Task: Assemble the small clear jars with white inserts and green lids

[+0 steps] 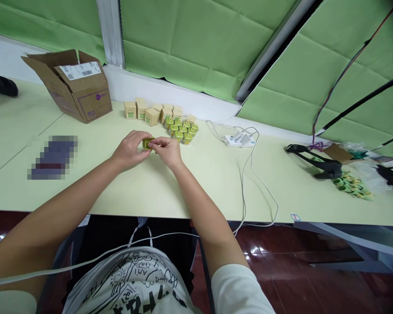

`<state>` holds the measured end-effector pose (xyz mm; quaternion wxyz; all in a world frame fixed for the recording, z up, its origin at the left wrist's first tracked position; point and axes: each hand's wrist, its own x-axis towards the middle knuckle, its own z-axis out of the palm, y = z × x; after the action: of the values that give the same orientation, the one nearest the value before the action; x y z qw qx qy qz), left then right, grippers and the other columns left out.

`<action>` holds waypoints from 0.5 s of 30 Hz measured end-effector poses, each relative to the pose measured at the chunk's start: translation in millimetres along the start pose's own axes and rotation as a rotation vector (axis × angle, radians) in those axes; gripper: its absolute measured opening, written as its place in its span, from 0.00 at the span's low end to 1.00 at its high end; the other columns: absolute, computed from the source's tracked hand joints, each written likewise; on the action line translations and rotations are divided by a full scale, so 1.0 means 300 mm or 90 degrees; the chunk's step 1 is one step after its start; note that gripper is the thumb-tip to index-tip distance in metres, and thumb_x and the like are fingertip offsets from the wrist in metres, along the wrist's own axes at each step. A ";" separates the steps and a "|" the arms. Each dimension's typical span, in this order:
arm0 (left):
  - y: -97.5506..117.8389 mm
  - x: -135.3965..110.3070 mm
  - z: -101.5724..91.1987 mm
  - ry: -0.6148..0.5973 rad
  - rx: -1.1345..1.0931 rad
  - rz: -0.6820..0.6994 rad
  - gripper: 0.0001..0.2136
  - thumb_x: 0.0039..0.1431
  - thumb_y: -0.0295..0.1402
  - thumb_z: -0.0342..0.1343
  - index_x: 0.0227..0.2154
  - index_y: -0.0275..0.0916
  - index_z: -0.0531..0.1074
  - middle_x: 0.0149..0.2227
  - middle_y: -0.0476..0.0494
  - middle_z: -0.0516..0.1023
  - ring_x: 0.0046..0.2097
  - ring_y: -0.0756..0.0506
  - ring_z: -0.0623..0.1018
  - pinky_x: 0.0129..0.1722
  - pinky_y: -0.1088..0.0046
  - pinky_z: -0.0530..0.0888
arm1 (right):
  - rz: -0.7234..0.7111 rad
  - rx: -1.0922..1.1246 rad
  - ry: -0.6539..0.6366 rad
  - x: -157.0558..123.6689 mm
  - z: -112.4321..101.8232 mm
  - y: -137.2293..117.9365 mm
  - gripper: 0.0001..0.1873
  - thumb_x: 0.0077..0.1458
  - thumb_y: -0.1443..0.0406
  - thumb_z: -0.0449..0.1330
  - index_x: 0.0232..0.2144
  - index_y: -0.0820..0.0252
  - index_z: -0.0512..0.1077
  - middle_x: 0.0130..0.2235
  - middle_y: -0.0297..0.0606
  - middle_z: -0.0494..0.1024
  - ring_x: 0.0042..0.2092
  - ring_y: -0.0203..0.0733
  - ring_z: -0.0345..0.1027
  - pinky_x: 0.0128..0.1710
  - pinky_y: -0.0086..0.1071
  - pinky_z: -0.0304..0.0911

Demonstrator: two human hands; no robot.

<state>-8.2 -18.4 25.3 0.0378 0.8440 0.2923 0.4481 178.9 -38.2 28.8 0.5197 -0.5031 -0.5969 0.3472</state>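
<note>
Between my two hands is a small yellow-green container (pixel 146 143), raised a little over the pale table. My left hand (pixel 130 150) grips it from the left with thumb and fingers. From the right, my right hand (pixel 167 150) pinches its edge with closed fingertips. Just beyond my right hand stands a cluster of similar small green-topped containers (pixel 182 129), set close together. Behind them, several small tan boxes (pixel 152 116) with green labels are lined up near the wall. The fingers cover part of the held container.
An open cardboard carton (pixel 88 93) stands at the back left. A blurred-out dark rectangle (pixel 54 157) lies at left. White cables run from a power strip (pixel 239 139) over the table's front edge. Black headgear (pixel 317 161) and a patterned green bag (pixel 353 185) lie at right.
</note>
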 end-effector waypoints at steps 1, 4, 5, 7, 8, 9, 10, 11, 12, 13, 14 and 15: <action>0.001 0.000 0.002 0.000 -0.004 0.003 0.14 0.64 0.33 0.59 0.51 0.42 0.74 0.49 0.41 0.83 0.50 0.39 0.81 0.54 0.57 0.77 | 0.001 -0.004 -0.004 -0.002 0.001 -0.002 0.06 0.54 0.62 0.72 0.34 0.56 0.86 0.35 0.34 0.87 0.30 0.35 0.74 0.35 0.31 0.72; 0.004 -0.001 0.009 0.009 -0.015 0.010 0.14 0.63 0.32 0.59 0.51 0.42 0.74 0.49 0.41 0.83 0.50 0.39 0.81 0.54 0.57 0.77 | -0.003 -0.017 -0.007 -0.009 0.003 -0.014 0.06 0.57 0.62 0.69 0.35 0.56 0.86 0.35 0.34 0.87 0.29 0.35 0.73 0.35 0.31 0.71; 0.004 -0.001 0.010 0.012 -0.017 0.008 0.14 0.63 0.32 0.59 0.51 0.42 0.74 0.49 0.41 0.83 0.50 0.39 0.81 0.54 0.57 0.77 | -0.008 -0.023 -0.005 -0.012 0.003 -0.019 0.06 0.58 0.62 0.69 0.36 0.56 0.85 0.36 0.34 0.87 0.29 0.35 0.72 0.35 0.31 0.70; 0.002 0.000 0.012 0.014 -0.016 -0.003 0.15 0.62 0.32 0.60 0.52 0.42 0.74 0.50 0.41 0.83 0.51 0.39 0.80 0.54 0.57 0.77 | -0.022 -0.048 0.004 -0.016 0.002 -0.031 0.05 0.58 0.62 0.68 0.35 0.56 0.84 0.35 0.34 0.86 0.29 0.34 0.71 0.35 0.31 0.69; 0.002 0.001 0.012 0.014 -0.016 -0.007 0.15 0.62 0.32 0.60 0.52 0.42 0.74 0.50 0.41 0.83 0.51 0.39 0.80 0.54 0.56 0.77 | -0.031 -0.067 0.015 -0.017 0.000 -0.037 0.05 0.58 0.62 0.69 0.34 0.56 0.83 0.35 0.33 0.85 0.29 0.34 0.70 0.35 0.31 0.68; 0.001 0.002 0.011 0.015 -0.016 -0.008 0.15 0.62 0.32 0.60 0.52 0.42 0.74 0.50 0.41 0.83 0.51 0.39 0.80 0.54 0.56 0.77 | -0.040 -0.088 0.032 -0.018 -0.002 -0.041 0.05 0.57 0.61 0.70 0.33 0.57 0.82 0.35 0.33 0.84 0.29 0.34 0.69 0.35 0.31 0.67; 0.000 0.003 0.009 0.019 -0.016 -0.004 0.15 0.62 0.33 0.61 0.52 0.42 0.74 0.50 0.41 0.83 0.51 0.39 0.81 0.54 0.56 0.77 | -0.046 -0.106 0.052 -0.017 -0.004 -0.043 0.06 0.56 0.61 0.71 0.33 0.57 0.80 0.35 0.33 0.83 0.29 0.33 0.68 0.35 0.31 0.67; -0.001 0.003 0.008 0.026 -0.017 0.002 0.15 0.63 0.33 0.61 0.52 0.42 0.74 0.50 0.41 0.83 0.51 0.39 0.81 0.54 0.56 0.77 | -0.046 -0.116 0.070 -0.015 -0.006 -0.042 0.09 0.54 0.60 0.72 0.34 0.57 0.79 0.36 0.32 0.83 0.29 0.33 0.68 0.36 0.31 0.68; -0.001 0.004 0.006 0.033 -0.018 0.009 0.15 0.63 0.33 0.61 0.52 0.42 0.74 0.50 0.41 0.83 0.51 0.39 0.81 0.54 0.56 0.77 | -0.039 -0.113 0.082 -0.011 -0.008 -0.039 0.12 0.52 0.59 0.73 0.35 0.57 0.78 0.37 0.32 0.82 0.30 0.33 0.68 0.37 0.32 0.68; 0.000 0.005 0.005 0.040 -0.019 0.019 0.15 0.63 0.33 0.61 0.52 0.42 0.74 0.51 0.40 0.83 0.51 0.39 0.81 0.55 0.56 0.77 | -0.022 -0.095 0.082 -0.007 -0.010 -0.034 0.15 0.51 0.58 0.74 0.37 0.56 0.77 0.39 0.33 0.82 0.31 0.33 0.69 0.37 0.32 0.69; 0.002 0.005 0.004 0.046 -0.020 0.029 0.15 0.64 0.33 0.61 0.52 0.42 0.74 0.51 0.40 0.83 0.51 0.39 0.81 0.55 0.56 0.78 | 0.001 -0.065 0.066 -0.002 -0.011 -0.026 0.17 0.51 0.57 0.75 0.39 0.56 0.76 0.40 0.33 0.82 0.32 0.34 0.71 0.37 0.32 0.70; 0.004 0.005 0.004 0.047 -0.022 0.038 0.15 0.64 0.33 0.61 0.52 0.42 0.74 0.51 0.40 0.83 0.52 0.39 0.81 0.55 0.57 0.78 | 0.028 -0.027 0.035 0.004 -0.011 -0.017 0.18 0.51 0.57 0.74 0.40 0.56 0.76 0.40 0.34 0.83 0.34 0.35 0.73 0.37 0.31 0.71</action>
<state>-6.1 -18.4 26.2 0.0282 0.8343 0.2606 0.4850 180.8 -38.8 34.6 0.5177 -0.5363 -0.5782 0.3318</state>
